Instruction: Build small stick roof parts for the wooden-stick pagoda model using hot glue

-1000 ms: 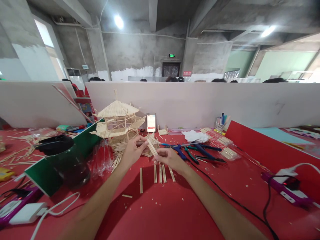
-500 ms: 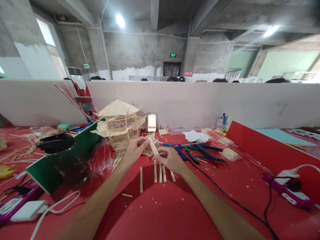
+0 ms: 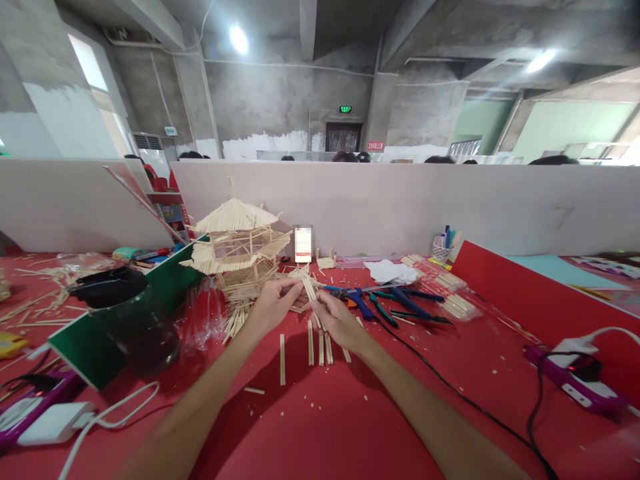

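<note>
Between my two hands, thin pale wooden sticks are held slanting, side by side. My left hand pinches their upper left end, fingers closed. The thumb and fingers of my right hand close on the lower end. Below the hands, short pairs of wooden sticks lie upright in a row on the red table, and a single stick lies left of them. A tiered pagoda model made of sticks stands just behind my left hand.
Pliers and a blue-handled glue gun lie to the right, with a black cable running forward. A dark jug and green board stand left. A lit phone leans at the back.
The held sticks have tilted a little and shifted slightly right and down, with both hands moving along. The sticks on the table have stayed put.
</note>
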Motion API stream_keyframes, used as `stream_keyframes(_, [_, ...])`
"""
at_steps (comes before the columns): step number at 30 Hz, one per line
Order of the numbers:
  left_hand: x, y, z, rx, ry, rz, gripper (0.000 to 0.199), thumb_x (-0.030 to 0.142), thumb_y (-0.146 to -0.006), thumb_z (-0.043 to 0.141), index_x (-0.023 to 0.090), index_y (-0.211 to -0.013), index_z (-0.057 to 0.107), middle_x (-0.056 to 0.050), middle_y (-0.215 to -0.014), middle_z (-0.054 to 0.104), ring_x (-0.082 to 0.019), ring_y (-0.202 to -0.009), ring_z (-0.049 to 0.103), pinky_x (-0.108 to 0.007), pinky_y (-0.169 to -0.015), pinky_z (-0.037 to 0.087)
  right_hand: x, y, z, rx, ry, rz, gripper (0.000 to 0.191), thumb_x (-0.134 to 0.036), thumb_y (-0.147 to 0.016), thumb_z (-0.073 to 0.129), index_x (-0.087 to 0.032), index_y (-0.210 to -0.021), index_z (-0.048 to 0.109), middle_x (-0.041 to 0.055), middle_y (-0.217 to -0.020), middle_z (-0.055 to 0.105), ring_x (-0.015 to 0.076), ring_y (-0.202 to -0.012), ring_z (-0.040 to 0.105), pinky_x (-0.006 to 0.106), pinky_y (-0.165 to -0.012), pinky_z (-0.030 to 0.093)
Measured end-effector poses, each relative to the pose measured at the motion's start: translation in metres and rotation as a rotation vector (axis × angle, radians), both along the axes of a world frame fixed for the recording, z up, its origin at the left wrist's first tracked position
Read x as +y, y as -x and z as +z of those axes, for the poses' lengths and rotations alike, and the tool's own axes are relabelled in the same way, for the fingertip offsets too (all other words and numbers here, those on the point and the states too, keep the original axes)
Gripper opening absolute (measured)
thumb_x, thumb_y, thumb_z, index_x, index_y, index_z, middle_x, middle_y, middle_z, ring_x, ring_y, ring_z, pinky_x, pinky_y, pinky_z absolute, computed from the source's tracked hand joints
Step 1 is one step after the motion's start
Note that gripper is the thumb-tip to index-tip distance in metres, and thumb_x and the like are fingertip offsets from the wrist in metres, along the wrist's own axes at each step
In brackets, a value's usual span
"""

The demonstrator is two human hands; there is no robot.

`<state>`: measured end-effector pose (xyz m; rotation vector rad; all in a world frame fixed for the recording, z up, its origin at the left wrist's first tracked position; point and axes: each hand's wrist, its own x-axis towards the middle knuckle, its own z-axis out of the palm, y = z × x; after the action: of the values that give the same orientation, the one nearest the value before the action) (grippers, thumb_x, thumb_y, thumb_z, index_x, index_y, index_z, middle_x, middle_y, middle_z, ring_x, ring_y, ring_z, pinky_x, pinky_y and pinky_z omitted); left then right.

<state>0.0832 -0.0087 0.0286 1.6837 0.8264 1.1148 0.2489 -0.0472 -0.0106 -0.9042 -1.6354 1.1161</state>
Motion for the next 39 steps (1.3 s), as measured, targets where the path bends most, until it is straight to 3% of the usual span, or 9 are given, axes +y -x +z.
stream_keyframes(6, [-0.003,0.002,0.004,0.081,-0.086,0.037,0.027,0.044,-0.079,0.065,0.016,-0.077,0.068,-0.003,-0.067,0.069,-0.017,-0.062,0.065,-0.027,-0.062,0.056,-0.004,0.0,0.004,-0.05,-0.07,-0.009,0.026,-0.046,-0.098,0.041,-0.024,-0.086,0.048,-0.0048,-0.06,0.05,0.0131,-0.051,0.044,0.027,-0.054,0.035])
stream_keyframes(13, [-0.005,0.0,0.004,0.17,-0.204,0.056,0.024,0.036,-0.082,0.057,0.016,-0.071,0.063,0.0,-0.061,0.063,-0.013,-0.056,0.057,-0.023,-0.056,0.047,-0.007,-0.001,0.005,-0.272,-0.198,-0.105,0.028,-0.042,-0.101,0.03,-0.022,-0.096,0.049,-0.0047,-0.061,0.046,0.0155,-0.055,0.045,0.028,-0.056,0.03])
stream_keyframes(21, [-0.005,-0.004,0.0,0.113,-0.168,0.085,0.022,0.035,-0.078,0.056,0.016,-0.069,0.061,0.001,-0.058,0.059,-0.012,-0.053,0.054,-0.023,-0.053,0.044,-0.008,0.0,0.008,-0.289,-0.229,-0.159,0.031,-0.041,-0.101,0.03,-0.022,-0.082,0.046,-0.005,-0.058,0.043,0.0135,-0.052,0.042,0.027,-0.054,0.028])
stream_keyframes(26, [-0.007,-0.007,0.001,0.074,-0.149,0.095,0.02,0.032,-0.076,0.055,0.016,-0.064,0.058,0.003,-0.056,0.056,-0.01,-0.052,0.051,-0.02,-0.052,0.042,-0.007,0.001,0.006,-0.21,-0.189,-0.116,0.033,-0.041,-0.101,0.03,-0.02,-0.084,0.049,-0.0056,-0.056,0.042,0.0119,-0.05,0.04,0.025,-0.052,0.029])
stream_keyframes(33, [-0.004,-0.006,-0.004,0.039,-0.114,0.028,0.023,0.034,-0.083,0.054,0.016,-0.07,0.058,0.003,-0.057,0.058,-0.01,-0.053,0.054,-0.021,-0.053,0.046,-0.005,0.007,0.004,0.065,-0.009,0.007,0.032,-0.047,-0.098,0.035,-0.021,-0.083,0.048,-0.0107,-0.047,0.034,0.0081,-0.039,0.025,0.023,-0.042,0.022])
stream_keyframes(36, [-0.005,-0.005,-0.006,0.066,-0.168,0.041,0.022,0.037,-0.087,0.056,0.016,-0.089,0.061,0.0,-0.071,0.065,-0.013,-0.06,0.061,-0.023,-0.058,0.052,-0.005,0.007,0.005,0.125,0.042,0.014,0.032,-0.05,-0.095,0.039,-0.021,-0.083,0.047,-0.0117,-0.044,0.033,0.0074,-0.037,0.022,0.022,-0.04,0.02])
stream_keyframes(39, [-0.007,-0.002,-0.006,0.181,-0.347,0.137,0.024,0.036,-0.089,0.058,0.018,-0.103,0.063,-0.004,-0.091,0.071,-0.015,-0.073,0.067,-0.026,-0.066,0.054,-0.006,0.005,0.01,0.167,0.1,0.025,0.031,-0.051,-0.093,0.042,-0.021,-0.083,0.047,-0.0123,-0.043,0.031,0.0068,-0.035,0.02,0.022,-0.038,0.018])
